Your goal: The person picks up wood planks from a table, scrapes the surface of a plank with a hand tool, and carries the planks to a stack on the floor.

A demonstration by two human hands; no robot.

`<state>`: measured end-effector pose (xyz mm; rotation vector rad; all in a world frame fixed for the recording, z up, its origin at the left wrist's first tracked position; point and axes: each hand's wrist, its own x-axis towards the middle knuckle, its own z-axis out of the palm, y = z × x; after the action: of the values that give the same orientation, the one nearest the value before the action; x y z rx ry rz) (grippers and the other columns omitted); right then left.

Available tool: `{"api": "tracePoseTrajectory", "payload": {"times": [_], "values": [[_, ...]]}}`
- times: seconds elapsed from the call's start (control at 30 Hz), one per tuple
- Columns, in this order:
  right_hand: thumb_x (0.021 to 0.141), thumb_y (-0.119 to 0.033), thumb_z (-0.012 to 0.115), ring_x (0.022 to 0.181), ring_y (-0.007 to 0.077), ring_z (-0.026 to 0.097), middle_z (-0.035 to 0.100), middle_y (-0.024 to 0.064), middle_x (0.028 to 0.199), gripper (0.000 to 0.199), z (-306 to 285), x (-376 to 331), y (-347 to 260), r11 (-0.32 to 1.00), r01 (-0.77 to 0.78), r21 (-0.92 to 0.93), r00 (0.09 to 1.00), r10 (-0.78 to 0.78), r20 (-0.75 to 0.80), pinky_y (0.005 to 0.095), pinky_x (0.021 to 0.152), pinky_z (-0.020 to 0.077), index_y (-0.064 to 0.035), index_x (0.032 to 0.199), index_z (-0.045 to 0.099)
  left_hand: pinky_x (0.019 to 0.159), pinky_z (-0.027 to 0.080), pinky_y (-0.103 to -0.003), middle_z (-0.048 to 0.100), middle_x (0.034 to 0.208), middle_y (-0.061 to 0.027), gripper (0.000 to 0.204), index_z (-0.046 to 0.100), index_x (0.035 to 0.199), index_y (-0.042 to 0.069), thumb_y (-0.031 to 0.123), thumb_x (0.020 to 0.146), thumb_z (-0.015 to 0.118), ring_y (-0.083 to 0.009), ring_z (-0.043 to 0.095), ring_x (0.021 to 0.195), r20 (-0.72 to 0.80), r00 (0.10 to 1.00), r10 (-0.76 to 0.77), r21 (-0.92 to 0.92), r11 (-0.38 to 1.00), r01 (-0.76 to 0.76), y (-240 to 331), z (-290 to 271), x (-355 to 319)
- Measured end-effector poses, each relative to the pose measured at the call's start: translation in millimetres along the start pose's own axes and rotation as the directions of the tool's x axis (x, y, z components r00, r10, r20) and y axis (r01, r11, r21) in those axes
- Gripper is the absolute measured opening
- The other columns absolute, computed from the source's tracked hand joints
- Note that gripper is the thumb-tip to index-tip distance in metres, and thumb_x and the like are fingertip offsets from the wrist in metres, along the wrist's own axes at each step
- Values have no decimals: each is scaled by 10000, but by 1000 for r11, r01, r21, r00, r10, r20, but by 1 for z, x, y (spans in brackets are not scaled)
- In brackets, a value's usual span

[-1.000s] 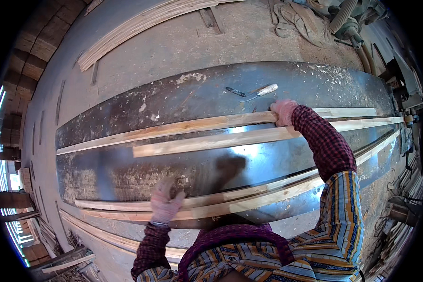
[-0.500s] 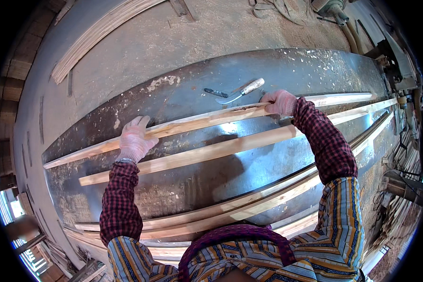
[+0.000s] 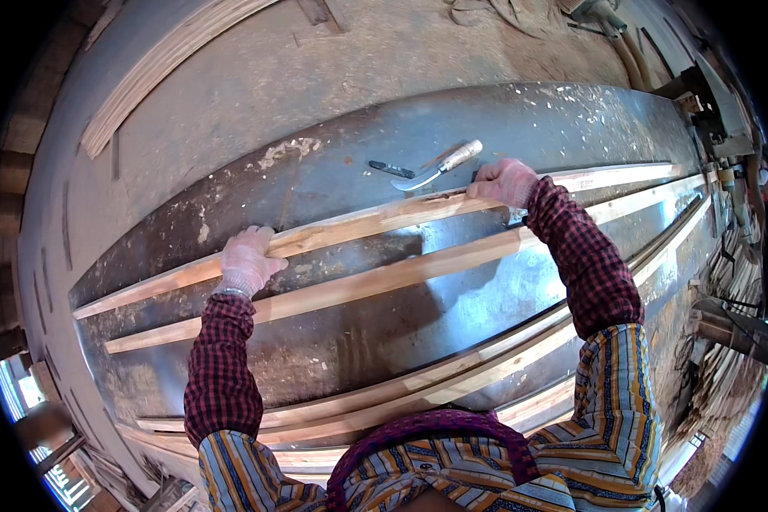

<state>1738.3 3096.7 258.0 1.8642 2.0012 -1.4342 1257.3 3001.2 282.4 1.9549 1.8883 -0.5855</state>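
Note:
Both of my gloved hands grip one long pale wooden strip [image 3: 358, 226] that lies lengthwise on a grey metal table [image 3: 572, 119]. My left hand [image 3: 247, 260] clasps it left of the middle. My right hand [image 3: 503, 181] holds it further right. A second wooden strip [image 3: 384, 277] lies just below, parallel to the first. A curved knife with a wooden handle [image 3: 439, 166] rests on the metal right beyond my right hand, beside a small dark tool [image 3: 392, 169].
More long strips [image 3: 452, 384] lie along the near edge of the table. A stack of boards [image 3: 171, 68] sits on the dusty floor beyond the table. Machinery [image 3: 708, 94] stands at the far right, with bundles of wood [image 3: 725, 367] lower right.
My left hand came up from the near-edge strips and took hold of the far strip. The far strip has shifted away from the second strip, and my right hand stayed on it.

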Motion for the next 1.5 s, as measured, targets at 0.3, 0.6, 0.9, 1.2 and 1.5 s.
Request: {"api": "tracePoseTrajectory", "payload": {"times": [0.3, 0.6, 0.9, 1.2, 1.5], "values": [[935, -254, 700, 916, 294, 702, 740, 148, 992, 251, 24, -22, 14, 933, 350, -87, 838, -353, -416, 395, 846, 557, -84, 1113, 750, 971, 496, -462, 667, 1133, -146, 465, 690, 1104, 87, 391, 778, 823, -344, 641, 1114, -113, 994, 8, -22, 1000, -10, -1, 15, -9], [840, -259, 752, 980, 340, 679, 719, 150, 1068, 341, 132, -181, 34, 844, 479, -241, 780, -535, -325, 450, 874, 559, -45, 1104, 723, 1132, 411, -477, 585, 1407, -211, 805, 600, 1399, 78, 393, 706, 861, -398, 547, 1302, -327, 944, 43, -169, 980, -103, 0, 24, -12], [740, -338, 733, 1211, 270, 559, 599, 104, 1252, 491, 229, -251, 28, 658, 550, -514, 703, -697, -140, 417, 930, 494, -149, 1184, 643, 1113, 436, -422, 607, 1370, -240, 686, 591, 1337, -85, 169, 752, 843, -359, 586, 1277, -408, 913, 7, -302, 942, -143, -14, 24, -26], [858, -228, 631, 788, 264, 690, 655, 45, 863, 107, 280, -273, 24, 826, 215, -520, 925, -343, -163, 429, 618, 577, -154, 886, 702, 901, 535, -437, 696, 1084, -141, 562, 708, 1138, 60, 422, 734, 856, -344, 660, 1023, -137, 913, 384, -353, 842, -407, 107, 118, -251], [819, -429, 754, 877, 359, 720, 743, 115, 902, 335, 221, -293, -9, 829, 304, -469, 932, -158, 326, 463, 768, 593, -107, 908, 775, 822, 554, -491, 686, 1033, -117, 475, 696, 1227, 190, 381, 796, 762, -327, 686, 995, -210, 854, 476, -56, 866, -497, 125, 242, -291]]}}
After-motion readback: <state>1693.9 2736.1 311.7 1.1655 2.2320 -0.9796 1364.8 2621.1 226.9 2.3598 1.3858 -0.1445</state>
